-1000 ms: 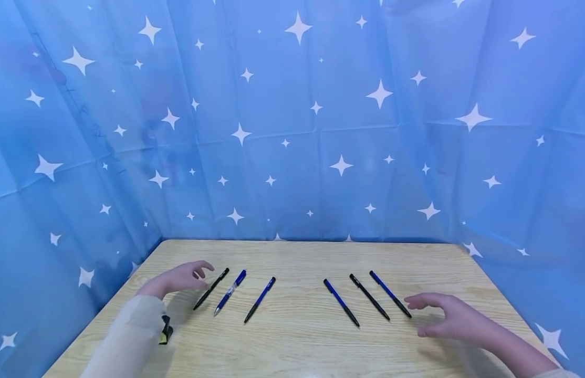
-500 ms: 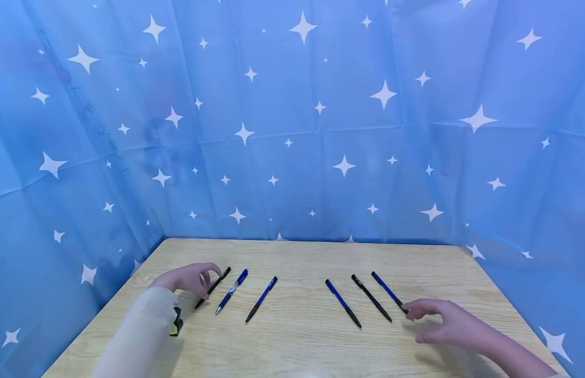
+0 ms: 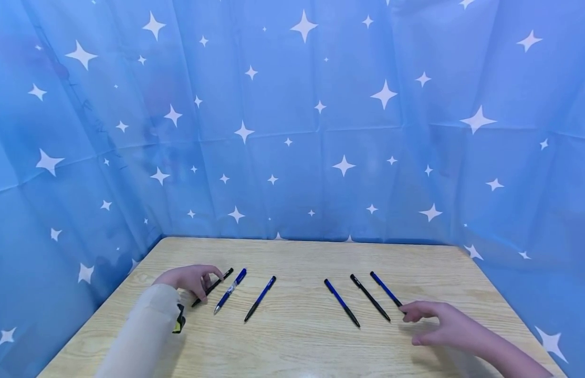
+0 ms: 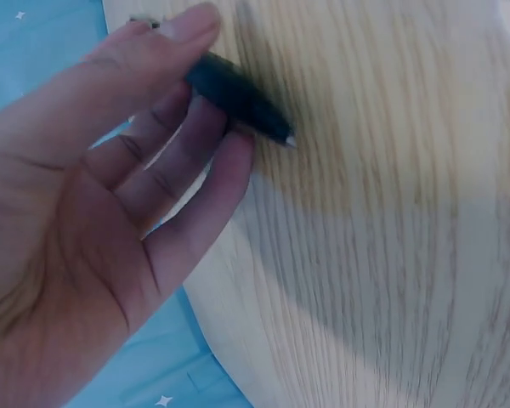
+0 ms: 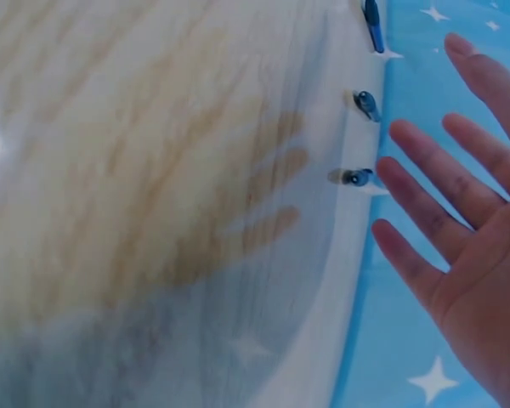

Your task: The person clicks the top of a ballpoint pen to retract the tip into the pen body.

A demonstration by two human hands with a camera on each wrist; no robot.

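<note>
Looks like early days: rightmost blue pen (image 3: 384, 286) not gripped, leftmost black pen (image 4: 238, 95) pinched, four other pens (image 3: 341, 303) untouched
Right hand (image 3: 441, 321) is nearest, fingers spread by the blue one's dark end, can't tell if touching; it lies on the table (image 3: 302, 346), slanting far-left to near-right. Farther off, left hand (image 3: 190, 278) pinches the black one, tip near-left, maybe lifted, can't tell.

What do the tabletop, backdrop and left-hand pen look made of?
Tabletop: wood or wood-look laminate, smooth, slight gloss; grain lines, light glare.
Backdrop: thin cloth or plastic sheeting, semi-matte; soft folds, creases.
Pen in the left hand: likely plastic, finish too blurred to call; plain dark barrel, pale tip maybe metal.
</note>
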